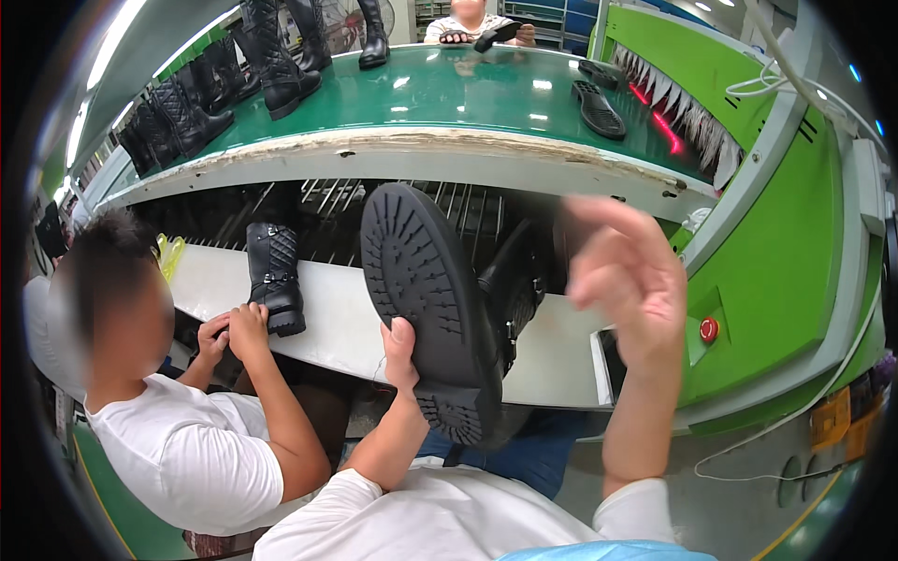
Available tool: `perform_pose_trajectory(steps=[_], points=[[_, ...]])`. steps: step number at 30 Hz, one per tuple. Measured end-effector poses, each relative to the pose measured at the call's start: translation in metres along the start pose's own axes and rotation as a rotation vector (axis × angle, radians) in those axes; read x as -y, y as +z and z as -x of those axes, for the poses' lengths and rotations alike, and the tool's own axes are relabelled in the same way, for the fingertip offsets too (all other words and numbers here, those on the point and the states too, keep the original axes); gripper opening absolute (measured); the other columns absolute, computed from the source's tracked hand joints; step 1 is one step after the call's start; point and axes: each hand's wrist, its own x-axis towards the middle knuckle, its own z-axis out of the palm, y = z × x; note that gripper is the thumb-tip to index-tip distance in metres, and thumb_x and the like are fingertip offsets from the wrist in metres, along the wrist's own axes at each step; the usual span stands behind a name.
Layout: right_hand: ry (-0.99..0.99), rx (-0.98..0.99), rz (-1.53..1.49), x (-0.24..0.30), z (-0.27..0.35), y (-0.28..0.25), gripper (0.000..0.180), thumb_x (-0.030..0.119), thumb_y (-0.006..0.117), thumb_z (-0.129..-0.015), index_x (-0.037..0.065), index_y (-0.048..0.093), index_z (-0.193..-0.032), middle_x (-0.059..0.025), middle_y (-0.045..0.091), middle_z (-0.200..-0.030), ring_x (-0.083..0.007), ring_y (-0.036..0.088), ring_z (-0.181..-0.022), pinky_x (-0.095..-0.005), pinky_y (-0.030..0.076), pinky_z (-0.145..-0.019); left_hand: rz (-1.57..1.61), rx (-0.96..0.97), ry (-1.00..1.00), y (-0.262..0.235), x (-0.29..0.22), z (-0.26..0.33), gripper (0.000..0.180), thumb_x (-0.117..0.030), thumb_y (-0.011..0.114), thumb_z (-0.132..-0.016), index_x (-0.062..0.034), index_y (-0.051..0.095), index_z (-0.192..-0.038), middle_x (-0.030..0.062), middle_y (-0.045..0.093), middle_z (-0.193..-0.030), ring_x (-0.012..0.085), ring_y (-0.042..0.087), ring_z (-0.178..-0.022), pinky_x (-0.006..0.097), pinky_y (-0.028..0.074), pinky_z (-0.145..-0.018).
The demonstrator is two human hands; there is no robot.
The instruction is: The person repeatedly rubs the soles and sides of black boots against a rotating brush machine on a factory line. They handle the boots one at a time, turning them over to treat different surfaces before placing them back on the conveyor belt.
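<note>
A black boot [426, 271] is tilted up in front of me, its ridged sole and heel facing me. My left hand [400, 360] grips it at the arch, thumb pressed on the sole's edge and the other fingers hidden behind. The boot's shaft, with buckled straps [524, 318], points away to the right. To the right of the boot, my right hand [631, 280] is raised, blurred by motion, its fingers apart and slightly bent. I see nothing held in it.
A green conveyor [449, 98] carries boots [271, 61] and loose soles [599, 110] toward a green machine [767, 299] with a red button [709, 329]. On a white shelf [337, 323] stands another boot [274, 276]. A co-worker [187, 439] sits close at left; another person [477, 28] works opposite.
</note>
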Motion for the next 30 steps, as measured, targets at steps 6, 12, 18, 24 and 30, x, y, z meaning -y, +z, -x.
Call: perform_pose_trajectory(steps=[6, 12, 18, 24, 30], points=[[0.810, -0.295, -0.887, -0.102, 0.181, 0.065, 0.073, 0.060, 0.053, -0.120, 0.001, 0.052, -0.163, -0.0152, 0.070, -0.146, -0.0245, 0.071, -0.132, -0.0422, 0.058, -0.112, 0.098, 0.198, 0.257, 0.010, 0.008, -0.005, 0.114, -0.084, 0.051, -0.104, 0.0102, 0.044, -0.167, 0.0285, 0.057, -0.160, 0.0398, 0.050, -0.158, 0.061, 0.032, -0.137], [0.843, -0.531, -1.080, -0.079, 0.141, 0.091, 0.058, 0.054, 0.066, -0.116, 0.002, 0.076, -0.141, -0.0147, 0.079, -0.141, -0.0237, 0.077, -0.126, -0.0407, 0.063, -0.109, -0.244, 0.098, 0.252, 0.007, 0.027, 0.020, 0.103, -0.080, 0.046, -0.107, 0.0028, 0.039, -0.168, 0.0231, 0.061, -0.151, 0.0423, 0.060, -0.143, 0.065, 0.037, -0.133], [0.710, -0.684, -0.565, -0.096, 0.153, 0.049, 0.055, 0.023, 0.077, -0.111, 0.000, 0.059, -0.157, -0.0123, 0.073, -0.145, -0.0244, 0.075, -0.124, -0.0398, 0.061, -0.109, -0.313, -0.254, 0.325, -0.034, -0.014, 0.000, 0.055, -0.049, 0.045, -0.124, 0.0013, 0.066, -0.130, 0.0158, 0.077, -0.106, 0.0234, 0.075, -0.089, 0.039, 0.063, -0.086], [0.687, -0.537, -0.266, -0.146, 0.167, 0.024, 0.065, 0.025, 0.078, -0.111, -0.004, 0.052, -0.163, -0.0127, 0.069, -0.151, -0.0222, 0.071, -0.131, -0.0373, 0.056, -0.112, -0.316, -0.388, 0.050, -0.104, 0.064, 0.019, 0.052, -0.036, 0.060, -0.123, -0.0003, 0.075, -0.088, 0.0087, 0.075, -0.079, 0.0158, 0.073, -0.073, 0.031, 0.059, -0.074], [0.869, -0.454, -0.052, -0.199, 0.188, 0.018, 0.095, 0.038, 0.089, -0.102, -0.017, 0.044, -0.166, -0.0244, 0.058, -0.164, -0.0303, 0.059, -0.148, -0.0389, 0.042, -0.128, -0.500, -0.416, -0.053, -0.135, 0.079, 0.027, 0.047, -0.031, 0.060, -0.123, 0.0004, 0.072, -0.089, 0.0096, 0.073, -0.080, 0.0167, 0.072, -0.074, 0.032, 0.059, -0.076]])
